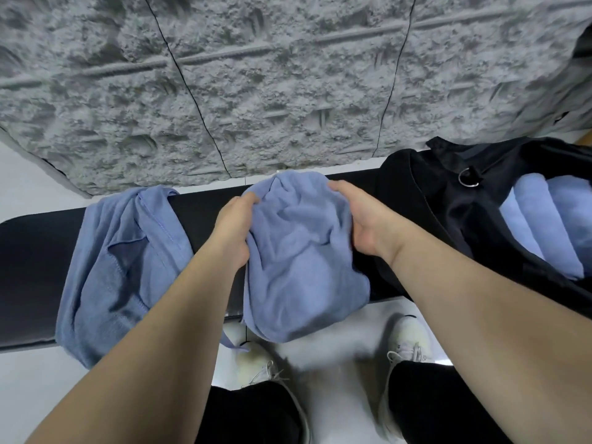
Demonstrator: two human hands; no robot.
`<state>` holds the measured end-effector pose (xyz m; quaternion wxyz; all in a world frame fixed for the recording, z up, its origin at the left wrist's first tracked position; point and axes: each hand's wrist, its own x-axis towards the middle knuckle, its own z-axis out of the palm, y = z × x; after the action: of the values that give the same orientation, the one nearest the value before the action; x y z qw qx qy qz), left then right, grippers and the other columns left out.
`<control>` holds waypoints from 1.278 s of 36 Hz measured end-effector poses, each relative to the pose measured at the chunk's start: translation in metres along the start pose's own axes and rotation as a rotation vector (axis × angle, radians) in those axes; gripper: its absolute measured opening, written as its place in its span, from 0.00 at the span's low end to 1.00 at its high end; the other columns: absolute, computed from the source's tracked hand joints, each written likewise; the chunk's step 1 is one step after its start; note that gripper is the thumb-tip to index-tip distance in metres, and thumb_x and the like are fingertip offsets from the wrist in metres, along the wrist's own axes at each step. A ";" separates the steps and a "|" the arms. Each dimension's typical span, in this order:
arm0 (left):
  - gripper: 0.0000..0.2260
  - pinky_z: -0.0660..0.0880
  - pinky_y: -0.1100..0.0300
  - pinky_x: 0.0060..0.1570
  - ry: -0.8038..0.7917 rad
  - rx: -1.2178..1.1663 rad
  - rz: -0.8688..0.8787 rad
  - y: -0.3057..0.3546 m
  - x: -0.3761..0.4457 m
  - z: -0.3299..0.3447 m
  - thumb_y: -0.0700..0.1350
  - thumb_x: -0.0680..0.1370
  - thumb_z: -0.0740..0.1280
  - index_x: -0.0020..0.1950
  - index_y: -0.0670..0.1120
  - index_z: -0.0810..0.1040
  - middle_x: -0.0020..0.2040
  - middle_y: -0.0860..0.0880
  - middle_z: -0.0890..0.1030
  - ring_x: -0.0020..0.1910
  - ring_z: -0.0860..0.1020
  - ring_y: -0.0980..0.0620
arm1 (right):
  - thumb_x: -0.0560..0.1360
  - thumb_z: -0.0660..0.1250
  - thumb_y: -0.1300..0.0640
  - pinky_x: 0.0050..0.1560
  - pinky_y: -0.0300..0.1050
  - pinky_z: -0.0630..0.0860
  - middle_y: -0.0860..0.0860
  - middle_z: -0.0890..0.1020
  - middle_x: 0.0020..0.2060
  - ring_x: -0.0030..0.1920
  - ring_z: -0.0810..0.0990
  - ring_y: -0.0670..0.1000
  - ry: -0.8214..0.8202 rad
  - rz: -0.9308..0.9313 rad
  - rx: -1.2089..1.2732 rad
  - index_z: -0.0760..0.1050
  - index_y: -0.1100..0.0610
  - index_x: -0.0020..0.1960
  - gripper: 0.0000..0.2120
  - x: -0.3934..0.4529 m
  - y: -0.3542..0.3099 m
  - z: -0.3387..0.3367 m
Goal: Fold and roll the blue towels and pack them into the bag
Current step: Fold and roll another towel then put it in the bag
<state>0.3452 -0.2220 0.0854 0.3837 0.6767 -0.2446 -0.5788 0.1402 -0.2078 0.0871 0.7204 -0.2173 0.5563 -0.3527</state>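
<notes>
**Both hands on crumpled blue towel, bag half packed**

Nearest the camera: two legs in black trousers and two white lace-up sneakers (408, 342) on a pale floor (28, 386). Bare forearms reach forward from the bottom edge.

Next, a long black padded table (28, 274) runs left to right. A crumpled blue terry towel (298, 261) lies across its middle, near end hanging over the front edge toward the sneakers. Left hand (234, 229) grips the towel's left side, thumb on top, fingers curled into the cloth. Right hand (355, 219) grips the right side near the far end, fingers curled over the fold. Both grips closed on this towel.

Left of it, apart from the hands, a second loose blue towel with stitched hem (118, 264) is bunched on the table and droops over the front edge.

Right, a black fabric duffel bag (426, 193) sits open on the table, touching the right wrist area. Inside: light blue rolled towels (541, 225) lying side by side; at least two show, the exact count is unclear. A metal D-ring (468, 178) sits on the bag's strap.

Farthest: a grey rough-textured wall panel (256, 91) with thin dark seams, just behind the table.
</notes>
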 end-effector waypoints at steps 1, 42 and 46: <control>0.09 0.77 0.48 0.58 -0.013 -0.052 0.001 0.001 0.003 0.002 0.46 0.76 0.67 0.52 0.43 0.81 0.52 0.42 0.84 0.50 0.82 0.44 | 0.76 0.67 0.47 0.53 0.48 0.79 0.56 0.85 0.49 0.49 0.84 0.54 0.017 0.013 -0.023 0.82 0.57 0.55 0.15 0.003 0.001 0.001; 0.09 0.79 0.57 0.51 -0.278 0.346 -0.146 -0.017 -0.038 -0.058 0.45 0.79 0.69 0.57 0.44 0.80 0.52 0.47 0.86 0.48 0.83 0.50 | 0.77 0.68 0.56 0.51 0.46 0.80 0.52 0.83 0.52 0.54 0.81 0.51 -0.055 0.092 -0.806 0.78 0.56 0.58 0.11 -0.054 0.028 -0.003; 0.10 0.76 0.56 0.60 -0.344 0.395 -0.069 -0.019 -0.056 -0.067 0.43 0.77 0.70 0.59 0.46 0.80 0.53 0.50 0.85 0.53 0.83 0.52 | 0.80 0.61 0.57 0.52 0.46 0.80 0.49 0.83 0.54 0.56 0.81 0.50 -0.080 0.079 -0.832 0.76 0.52 0.59 0.10 -0.072 0.035 -0.004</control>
<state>0.3962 -0.1513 0.1059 0.1771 0.6380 -0.3912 -0.6392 0.1365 -0.1302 0.1077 0.6052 -0.4816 0.6310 -0.0611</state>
